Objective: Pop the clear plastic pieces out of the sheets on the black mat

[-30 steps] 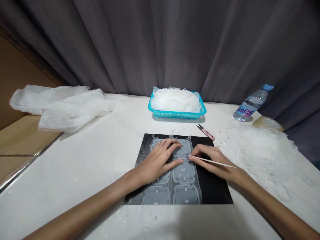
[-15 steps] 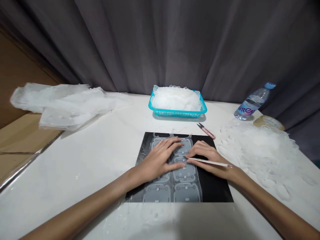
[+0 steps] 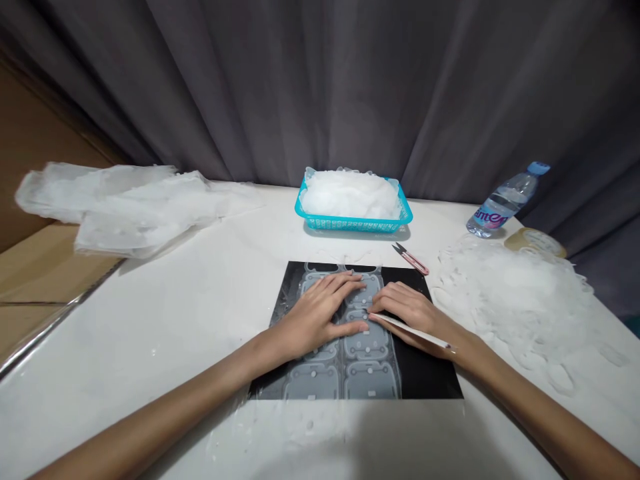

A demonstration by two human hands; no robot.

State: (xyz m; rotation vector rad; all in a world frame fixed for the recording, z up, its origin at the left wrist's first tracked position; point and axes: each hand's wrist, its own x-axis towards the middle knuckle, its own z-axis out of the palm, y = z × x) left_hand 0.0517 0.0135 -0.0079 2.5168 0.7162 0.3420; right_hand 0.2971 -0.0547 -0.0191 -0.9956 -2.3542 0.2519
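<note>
Pressing my open left hand (image 3: pixel 320 313) flat on the moulded sheet (image 3: pixel 367 377) mid-desk, I am pinching a stick (image 3: pixel 411 328) in my right hand (image 3: pixel 411 308); snips (image 3: pixel 411 259) and basket (image 3: pixel 355 224) lying beyond; stick tip sitting further left than earlier.

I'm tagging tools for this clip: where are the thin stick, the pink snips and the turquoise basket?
thin stick (image 3: pixel 407 329), head view, middle of its shaft.
pink snips (image 3: pixel 417 265), head view, on the pink handle.
turquoise basket (image 3: pixel 356 225), head view, on its front wall.
</note>
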